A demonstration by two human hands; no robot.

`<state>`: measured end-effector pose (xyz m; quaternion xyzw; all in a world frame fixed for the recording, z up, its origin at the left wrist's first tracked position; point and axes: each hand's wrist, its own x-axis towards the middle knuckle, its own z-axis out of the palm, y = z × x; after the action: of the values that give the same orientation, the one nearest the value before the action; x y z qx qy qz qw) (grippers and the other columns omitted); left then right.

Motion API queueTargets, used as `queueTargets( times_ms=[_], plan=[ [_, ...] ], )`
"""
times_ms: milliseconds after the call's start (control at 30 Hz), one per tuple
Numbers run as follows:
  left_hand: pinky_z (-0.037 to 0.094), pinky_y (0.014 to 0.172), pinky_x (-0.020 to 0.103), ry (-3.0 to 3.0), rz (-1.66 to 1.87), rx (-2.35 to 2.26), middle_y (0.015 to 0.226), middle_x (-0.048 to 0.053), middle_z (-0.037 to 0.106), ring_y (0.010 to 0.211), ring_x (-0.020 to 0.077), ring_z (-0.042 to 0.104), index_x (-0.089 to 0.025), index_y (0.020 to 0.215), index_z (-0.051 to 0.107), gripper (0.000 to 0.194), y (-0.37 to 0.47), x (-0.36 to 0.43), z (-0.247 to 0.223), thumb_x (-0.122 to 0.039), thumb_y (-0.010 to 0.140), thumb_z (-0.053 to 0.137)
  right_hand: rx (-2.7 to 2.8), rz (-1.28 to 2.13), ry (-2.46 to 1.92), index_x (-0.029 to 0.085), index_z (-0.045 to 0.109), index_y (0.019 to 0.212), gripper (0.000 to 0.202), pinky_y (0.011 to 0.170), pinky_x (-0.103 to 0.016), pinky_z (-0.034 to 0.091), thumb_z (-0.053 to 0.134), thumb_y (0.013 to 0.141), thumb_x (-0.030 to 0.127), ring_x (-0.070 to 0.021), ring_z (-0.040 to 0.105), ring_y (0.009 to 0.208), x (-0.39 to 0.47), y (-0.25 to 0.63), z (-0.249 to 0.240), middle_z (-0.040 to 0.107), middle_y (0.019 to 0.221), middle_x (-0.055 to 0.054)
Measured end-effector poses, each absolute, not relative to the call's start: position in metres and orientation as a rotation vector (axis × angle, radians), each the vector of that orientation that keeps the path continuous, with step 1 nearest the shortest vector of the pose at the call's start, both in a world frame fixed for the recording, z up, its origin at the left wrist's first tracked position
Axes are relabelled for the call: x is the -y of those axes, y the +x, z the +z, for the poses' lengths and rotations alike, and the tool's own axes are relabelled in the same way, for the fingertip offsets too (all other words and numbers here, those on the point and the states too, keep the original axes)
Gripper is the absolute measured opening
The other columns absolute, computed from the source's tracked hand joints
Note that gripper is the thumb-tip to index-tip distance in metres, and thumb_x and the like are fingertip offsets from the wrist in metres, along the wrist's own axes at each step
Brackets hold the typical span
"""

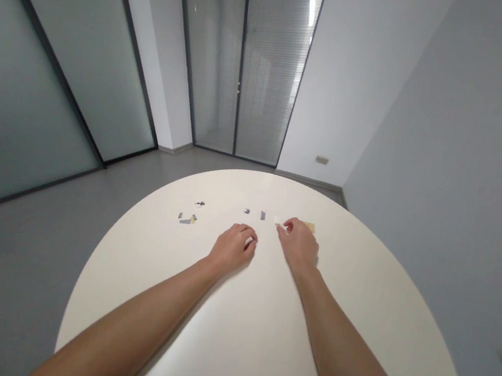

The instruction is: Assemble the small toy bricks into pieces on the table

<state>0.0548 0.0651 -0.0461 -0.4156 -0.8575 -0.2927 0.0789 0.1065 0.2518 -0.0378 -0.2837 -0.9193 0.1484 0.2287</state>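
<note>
My left hand (pixel 233 249) rests on the white table (pixel 258 338), its fingers curled, with no object visible in them. Farther right, my right hand (pixel 299 243) has thumb and forefinger brought near a small whitish piece (pixel 280 222) and seems to pinch its edge. A yellowish flat piece (pixel 309 227) lies partly behind my right hand. Between and beyond the hands are a small round metallic item (pixel 246 211) and a small grey rectangular piece (pixel 262 216).
At the table's left are a small dark item (pixel 201 203), a grey-blue strip (pixel 185 222), a small grey piece (pixel 180 215) and a yellowish piece (pixel 193 220). The table's rounded far edge faces glass doors (pixel 268 66).
</note>
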Motion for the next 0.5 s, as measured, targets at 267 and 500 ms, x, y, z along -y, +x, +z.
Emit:
queueTargets(
  times_ms=[267,500],
  plan=[
    [0.048,0.099,0.039,-1.121,-0.808,2.565,0.117,0.007,0.067,0.114,0.0242,0.057,-0.021,0.103,0.068,0.021,0.054,-0.062,-0.042,-0.023,0.093,0.050,2.704,0.163,-0.572,0.019,0.063,0.107,0.028,0.081,-0.034,0.046,0.059,0.091,0.042,-0.0254,0.062,0.100,-0.243,0.117,-0.038,0.067,0.109,-0.011],
    [0.025,0.115,0.065,-0.690,-0.497,2.644,0.153,0.018,0.041,0.142,0.0384,0.034,-0.018,0.121,0.061,0.038,0.053,-0.052,-0.042,-0.041,0.092,0.053,2.734,0.236,-0.377,0.017,0.063,0.116,0.033,0.093,-0.036,0.045,0.055,0.095,0.041,-0.0258,0.060,0.111,-0.250,0.137,-0.045,0.065,0.119,-0.012]
  ],
)
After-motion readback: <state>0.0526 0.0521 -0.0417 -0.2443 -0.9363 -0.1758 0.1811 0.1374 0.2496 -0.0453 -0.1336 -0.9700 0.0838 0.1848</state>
